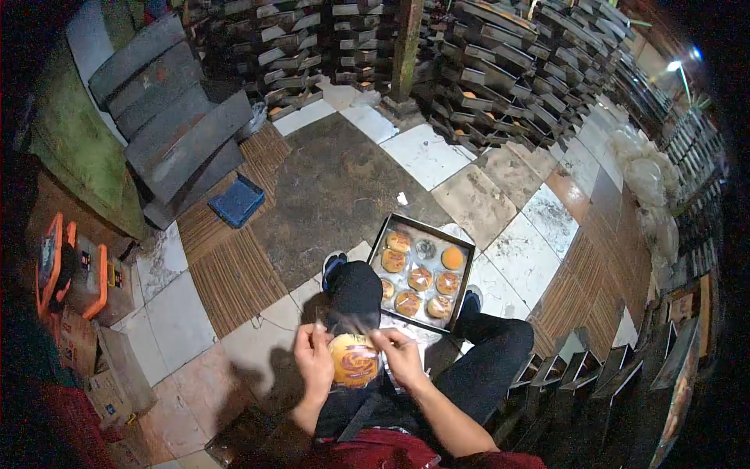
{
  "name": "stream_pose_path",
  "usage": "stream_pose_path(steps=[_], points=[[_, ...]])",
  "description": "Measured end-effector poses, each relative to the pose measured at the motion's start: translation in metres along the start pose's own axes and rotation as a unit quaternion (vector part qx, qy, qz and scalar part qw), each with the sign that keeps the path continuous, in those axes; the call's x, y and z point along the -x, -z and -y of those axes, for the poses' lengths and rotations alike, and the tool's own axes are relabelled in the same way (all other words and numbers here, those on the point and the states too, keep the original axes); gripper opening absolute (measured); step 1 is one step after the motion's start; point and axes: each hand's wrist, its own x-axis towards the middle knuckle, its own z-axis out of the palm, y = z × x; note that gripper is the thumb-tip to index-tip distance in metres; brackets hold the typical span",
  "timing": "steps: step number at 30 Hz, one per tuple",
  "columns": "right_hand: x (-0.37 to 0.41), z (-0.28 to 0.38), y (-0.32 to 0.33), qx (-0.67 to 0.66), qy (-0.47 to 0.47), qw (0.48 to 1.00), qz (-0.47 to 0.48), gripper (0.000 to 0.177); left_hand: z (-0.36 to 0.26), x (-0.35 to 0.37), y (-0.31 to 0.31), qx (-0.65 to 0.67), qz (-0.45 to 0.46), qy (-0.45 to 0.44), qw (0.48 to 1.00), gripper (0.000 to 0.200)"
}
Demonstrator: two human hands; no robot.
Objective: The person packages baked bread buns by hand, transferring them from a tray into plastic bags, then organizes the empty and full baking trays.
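From my remote seat I see the left hand (312,361) and right hand (401,359) pinching the top of a thin clear plastic wrapper (351,322), probably to keep it taut; the round golden bun (356,362) sits inside, between them. Beyond the right hand lies a square dark-rimmed tray (469,273) of similar buns, seemingly within easy reach. The black-trousered left knee (354,291) hides its near-left corner. I can't tell whether the wrapper is sealed, or whether its brown swirl is printed.
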Motion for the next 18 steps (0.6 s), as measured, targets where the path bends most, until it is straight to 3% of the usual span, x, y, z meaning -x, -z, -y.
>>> stream_pose_path(steps=[1,2,5,8,9,10,11,12,13,14,15,17,18], points=[[0.001,0.008,-0.002,0.046,0.013,0.999,0.017,0.021,0.003,0.000,0.000,0.001,0.004,-0.004,1.000,0.020],[-0.001,0.012,-0.002,0.149,0.104,0.983,-0.015,0.018,0.005,0.000,0.000,-0.030,0.027,-0.013,0.999,0.018],[-0.001,0.024,0.000,0.136,0.125,0.980,-0.075,0.017,-0.008,-0.002,0.006,-0.047,0.058,-0.003,0.997,0.018],[0.031,0.103,0.011,0.216,0.317,0.922,-0.051,0.005,-0.050,0.003,0.015,0.020,0.100,-0.062,0.993,0.013],[0.041,0.116,0.013,0.225,0.377,0.897,-0.055,0.004,-0.069,0.002,0.015,0.089,0.131,-0.252,0.955,0.009],[0.043,0.112,0.015,0.225,0.377,0.897,-0.060,0.004,-0.079,0.000,0.015,0.156,0.155,-0.432,0.874,0.004],[0.043,0.105,0.018,0.220,0.447,0.863,-0.080,0.005,-0.080,-0.004,0.014,0.158,0.158,-0.436,0.871,0.004],[0.039,0.098,0.020,0.216,0.514,0.824,-0.098,0.007,-0.079,-0.009,0.013,0.065,0.109,-0.448,0.885,0.003],[0.030,0.087,0.018,0.254,0.444,0.855,-0.084,0.007,-0.077,-0.009,0.013,-0.030,0.059,-0.450,0.890,0.006],[0.036,0.084,0.019,0.231,0.396,0.887,-0.064,0.006,-0.075,-0.006,0.015,-0.032,0.108,-0.351,0.930,0.010],[0.034,0.082,0.018,0.204,0.356,0.911,-0.045,0.006,-0.070,-0.009,0.018,-0.030,0.108,-0.362,0.926,0.010],[0.049,0.091,0.017,0.158,0.396,0.904,-0.039,0.007,-0.066,-0.007,0.025,0.033,0.202,-0.459,0.865,0.011],[0.049,0.095,0.011,0.158,0.376,0.911,-0.055,0.006,-0.071,0.001,0.028,-0.051,0.229,-0.350,0.907,0.008]])
